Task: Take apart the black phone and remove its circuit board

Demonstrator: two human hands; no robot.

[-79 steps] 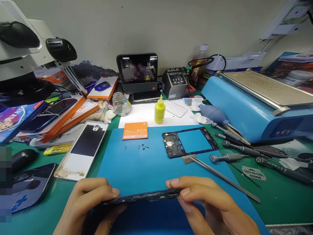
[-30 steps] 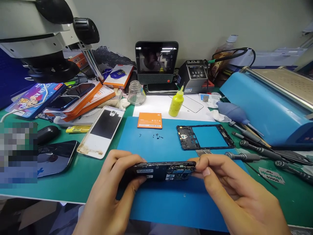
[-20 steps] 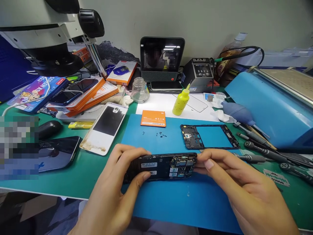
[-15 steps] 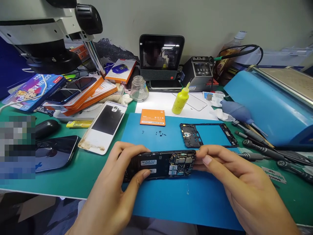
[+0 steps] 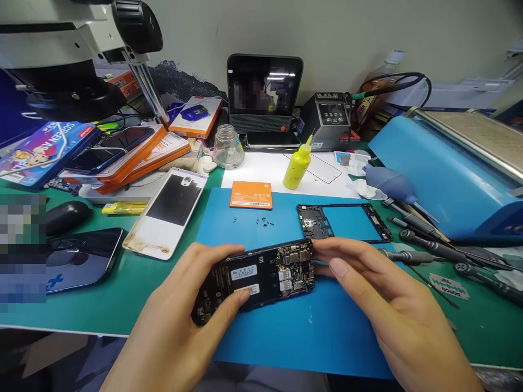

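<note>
fingers of our left hand (image 5: 180, 321) and right hand (image 5: 388, 305) grip the opened smartphone (image 5: 255, 277) | circuit board exposed | above blue mat (image 5: 286, 337)

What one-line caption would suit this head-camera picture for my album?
Both hands, left and right, hold an opened phone, circuit board up, over a blue mat.

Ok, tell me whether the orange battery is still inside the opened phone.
No, the orange battery lies on the blue mat, apart from the opened phone.

Black opened phone (image 5: 255, 275); blue mat (image 5: 281, 332); orange battery (image 5: 250, 195); yellow bottle (image 5: 297, 167); green bench cover (image 5: 134, 288).
</note>
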